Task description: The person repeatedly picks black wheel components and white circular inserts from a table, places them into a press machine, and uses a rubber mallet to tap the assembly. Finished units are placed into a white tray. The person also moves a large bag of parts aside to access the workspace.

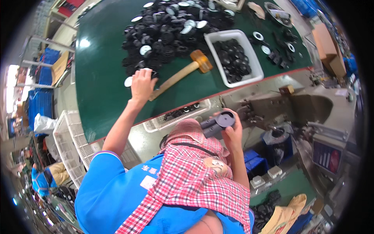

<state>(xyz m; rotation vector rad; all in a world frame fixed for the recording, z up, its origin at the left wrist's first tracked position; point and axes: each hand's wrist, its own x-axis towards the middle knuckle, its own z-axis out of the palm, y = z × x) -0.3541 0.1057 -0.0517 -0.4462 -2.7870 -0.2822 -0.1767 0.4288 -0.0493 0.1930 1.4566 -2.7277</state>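
Note:
My left hand [142, 86] reaches over the green table to the near edge of a large pile of black round plastic parts [167, 37], some with white discs on them. Its fingers bend down around one black round part [155, 74], mostly hidden under them. Close to my body, my right hand [233, 130] grips a dark grey plastic housing [224, 119] with a round open cup at one end and two tube-like arms. Beside my left hand lies a mallet [177, 80] with an amber head and a wooden handle.
A white bin [257, 74] of black domed parts stands right of the mallet. Loose black parts and white rings [265, 50] lie beyond it. Below the table edge sits a white basket [156, 124]; machinery [296, 107] stands at right. White crates [72, 132] are at left.

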